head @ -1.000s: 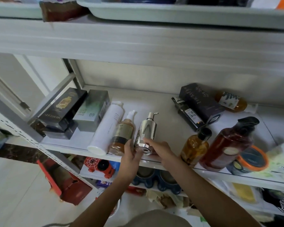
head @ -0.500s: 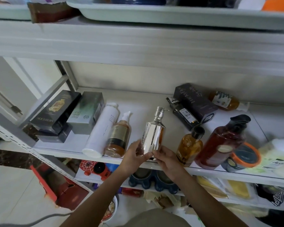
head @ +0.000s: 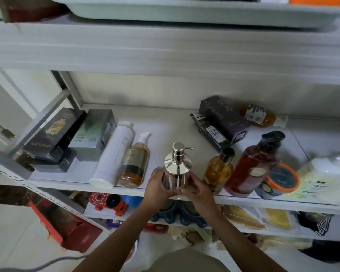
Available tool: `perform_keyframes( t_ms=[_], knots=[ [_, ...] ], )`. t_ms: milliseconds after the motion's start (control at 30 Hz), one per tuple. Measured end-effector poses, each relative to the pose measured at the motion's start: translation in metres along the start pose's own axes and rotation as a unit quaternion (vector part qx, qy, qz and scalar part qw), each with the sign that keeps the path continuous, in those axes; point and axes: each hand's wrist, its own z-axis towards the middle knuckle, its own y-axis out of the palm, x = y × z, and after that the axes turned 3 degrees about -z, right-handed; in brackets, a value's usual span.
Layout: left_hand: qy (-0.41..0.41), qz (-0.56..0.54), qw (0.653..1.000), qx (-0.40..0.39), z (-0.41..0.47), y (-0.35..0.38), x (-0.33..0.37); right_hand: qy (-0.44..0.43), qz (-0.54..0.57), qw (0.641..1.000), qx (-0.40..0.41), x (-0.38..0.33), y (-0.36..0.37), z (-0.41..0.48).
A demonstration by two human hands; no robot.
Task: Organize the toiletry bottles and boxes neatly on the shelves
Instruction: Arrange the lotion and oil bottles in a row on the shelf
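The smooth white shelf (head: 165,122) carries the goods. At its left end a glossy black box (head: 55,132) with gold print lies slanted on other dark boxes, and a grey-green box (head: 92,134) lies just beside it. Next is a tall white bottle (head: 112,156), a plain matt cylinder on its side with its base at the front edge. It touches a clear pump bottle (head: 133,165) of amber liquid, also lying down.

In the middle stands the metal pump bottle (head: 177,169). It is round and mirror-bright, silvery with a rosy tint, and has a domed shoulder and a short spout pointing right. It is upright at the front edge of the shelf. The hands cover its base, so I cannot tell whether it rests on the shelf. The left hand (head: 157,187) grips its lower body from the left and the right hand (head: 198,191) from the right, fingers curled round it and nearly meeting in front.

Just right of the right hand is a small amber bottle (head: 218,169) with a black cap, then a big red-brown bottle (head: 253,165) with a black pump. Behind them lie a dark bottle (head: 210,132) with a white label, a dark purple box (head: 222,116) and an orange bottle (head: 259,115) near the back wall. At the far right sit a round jar (head: 281,179) with an orange rim and a pale, blurred packet (head: 318,179).
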Motion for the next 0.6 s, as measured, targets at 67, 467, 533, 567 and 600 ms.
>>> perform_keyframes(
  t_ms=[67,467,533,567,600],
  knots=[
    [-0.002,0.000,1.000,0.010,0.003,0.002,0.001,0.002,-0.002,1.000,0.011,-0.002,0.001,-0.001],
    [-0.014,0.022,1.000,0.013,0.004,0.002,0.002,-0.033,-0.053,0.998,0.031,0.006,0.005,0.000],
    [-0.007,-0.022,1.000,-0.018,0.003,-0.004,0.003,-0.031,-0.048,0.998,0.029,0.007,0.004,-0.002],
    [0.001,-0.042,0.998,-0.037,0.003,-0.007,0.002,-0.030,-0.038,0.998,0.026,0.007,0.003,-0.003],
    [0.005,-0.053,0.997,-0.050,0.003,-0.009,0.000,-0.028,-0.029,0.999,0.024,0.006,0.002,-0.003]
  ],
)
